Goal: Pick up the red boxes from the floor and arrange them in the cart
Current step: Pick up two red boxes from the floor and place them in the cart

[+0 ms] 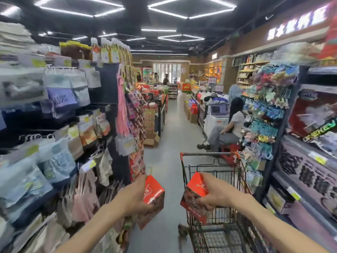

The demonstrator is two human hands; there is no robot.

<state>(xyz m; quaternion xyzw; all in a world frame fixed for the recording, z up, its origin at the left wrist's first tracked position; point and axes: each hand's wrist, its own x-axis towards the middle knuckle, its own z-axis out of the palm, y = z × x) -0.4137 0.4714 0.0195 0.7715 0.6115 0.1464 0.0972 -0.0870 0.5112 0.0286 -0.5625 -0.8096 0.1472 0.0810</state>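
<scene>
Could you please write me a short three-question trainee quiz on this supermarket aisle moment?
1. True or false: the left hand holds a red box.
2. The right hand holds its red box:
A. on the floor
B. over the cart
C. on a shelf
3. Fill in: the person seated beyond the cart sits on a red ____.

Key:
1. True
2. B; the box overlaps the cart's left rim, above the wire basket.
3. Stool; the seated person is on the aisle's right side.
</scene>
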